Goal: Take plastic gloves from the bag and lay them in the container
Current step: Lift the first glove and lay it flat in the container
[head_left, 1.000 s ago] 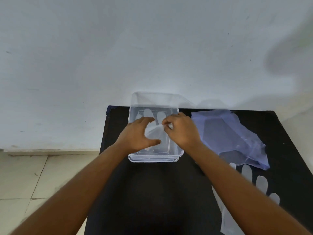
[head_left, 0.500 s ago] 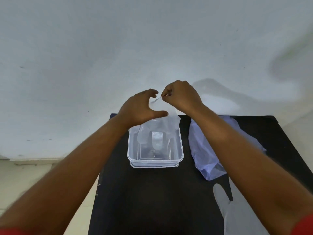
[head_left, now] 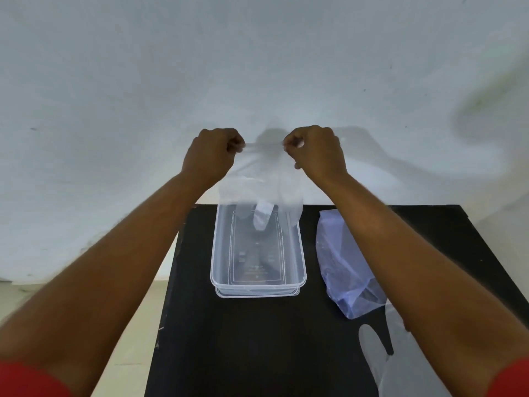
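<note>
A thin clear plastic glove (head_left: 262,184) hangs fingers down, stretched by its cuff between my left hand (head_left: 211,156) and my right hand (head_left: 316,151), both pinched on it. Its fingertips dangle over the far end of the clear rectangular container (head_left: 300,253), which stands on the black table (head_left: 257,339). The bluish plastic bag (head_left: 340,267) lies to the right of the container, partly behind my right forearm. Another clear glove (head_left: 380,356) lies flat on the table at the near right.
The white wall (head_left: 257,67) rises right behind the table's far edge. The table's left edge runs close beside the container, with tiled floor (head_left: 134,325) below it. The container seems to sit on a second nested one or a lid.
Both hands have lifted the glove out of the container, raised it high and pulled apart, stretching the cuff wide. The view has tilted so the table looks lower.
</note>
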